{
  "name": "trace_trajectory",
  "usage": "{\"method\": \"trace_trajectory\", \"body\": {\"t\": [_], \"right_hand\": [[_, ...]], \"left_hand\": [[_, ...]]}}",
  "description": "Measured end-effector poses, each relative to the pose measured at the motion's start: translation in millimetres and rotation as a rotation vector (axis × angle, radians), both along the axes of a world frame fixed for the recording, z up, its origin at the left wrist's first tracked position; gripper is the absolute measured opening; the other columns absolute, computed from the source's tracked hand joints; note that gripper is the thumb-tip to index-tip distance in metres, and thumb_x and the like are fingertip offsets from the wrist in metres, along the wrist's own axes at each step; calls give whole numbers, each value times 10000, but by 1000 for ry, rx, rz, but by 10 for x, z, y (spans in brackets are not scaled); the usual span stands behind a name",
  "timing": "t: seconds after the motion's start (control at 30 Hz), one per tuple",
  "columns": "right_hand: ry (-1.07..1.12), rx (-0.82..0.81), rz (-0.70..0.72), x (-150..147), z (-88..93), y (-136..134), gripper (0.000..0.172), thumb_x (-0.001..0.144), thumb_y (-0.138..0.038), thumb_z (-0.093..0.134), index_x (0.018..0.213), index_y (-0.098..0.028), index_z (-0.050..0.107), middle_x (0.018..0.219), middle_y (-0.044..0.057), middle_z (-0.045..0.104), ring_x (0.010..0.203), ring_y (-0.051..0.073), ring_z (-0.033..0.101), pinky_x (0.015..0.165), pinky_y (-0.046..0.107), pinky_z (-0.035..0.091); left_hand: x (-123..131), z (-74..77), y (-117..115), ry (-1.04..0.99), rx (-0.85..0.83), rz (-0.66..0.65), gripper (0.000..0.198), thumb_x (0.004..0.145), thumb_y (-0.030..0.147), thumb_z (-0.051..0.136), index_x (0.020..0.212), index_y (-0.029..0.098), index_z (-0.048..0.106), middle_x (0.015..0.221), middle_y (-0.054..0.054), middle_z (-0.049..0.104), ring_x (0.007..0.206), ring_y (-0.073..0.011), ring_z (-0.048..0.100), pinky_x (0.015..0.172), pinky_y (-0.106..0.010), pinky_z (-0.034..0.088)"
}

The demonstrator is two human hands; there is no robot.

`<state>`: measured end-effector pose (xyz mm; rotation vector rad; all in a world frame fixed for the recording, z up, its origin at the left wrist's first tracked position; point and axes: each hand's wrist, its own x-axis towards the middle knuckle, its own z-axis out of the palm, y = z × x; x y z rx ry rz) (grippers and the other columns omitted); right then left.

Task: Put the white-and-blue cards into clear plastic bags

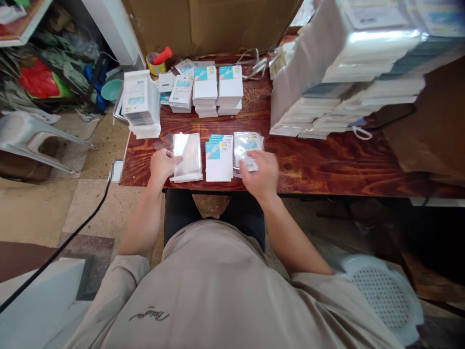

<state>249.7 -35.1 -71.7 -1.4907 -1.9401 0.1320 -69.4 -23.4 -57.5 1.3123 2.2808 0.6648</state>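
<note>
A stack of clear plastic bags point(189, 157) lies near the table's front edge. My left hand point(162, 165) is at its left side, thumb over the bags and fingers curled at their edge. Right of the bags is a small pile of printed cards point(219, 162), blue and white, slightly fanned at the top. Beside that sits a pile of bagged cards point(248, 141) in shiny clear film. My right hand point(262, 174) rests over this pile's lower right part, thumb and forefinger apart; motion smears it a little.
Stacks of cards point(230, 89) line the back, with a taller stack point(136, 99) at left. Tape point(156, 63) stands behind them. High piles of bagged cards point(327, 82) rise at right. A cardboard sheet point(218, 29) closes the rear. A white stool point(381, 295) is lower right.
</note>
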Motion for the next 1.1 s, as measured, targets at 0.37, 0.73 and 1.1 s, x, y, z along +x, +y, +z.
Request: {"method": "trace_trajectory", "body": {"t": [0.37,0.73,1.1], "right_hand": [[-629,-234,685,-390,558,-60,215,983,-84,538,1074,-90,732,1141,185,734,1134,296,653,836,368,541],[1021,-422,82,-201,573,-294,406,899,-563,731,705,-207,706,517,-15,626,393,128,537,362,244,391],[1150,-496,-17,-407,252,-300,438,821,-622,780,771,-189,730,548,-25,659,411,127,602,394,237,547]], "left_hand": [[-37,166,-137,17,306,-38,203,896,341,657,772,194,722,875,-142,761,941,-321,723,952,-443,514],[425,191,34,-1034,669,273,363,721,398,919,807,209,622,792,-17,726,686,-139,712,740,-320,638],[821,259,-71,-1159,582,270,423,687,399,947,806,208,589,782,-3,715,733,-149,723,730,-308,620]]}}
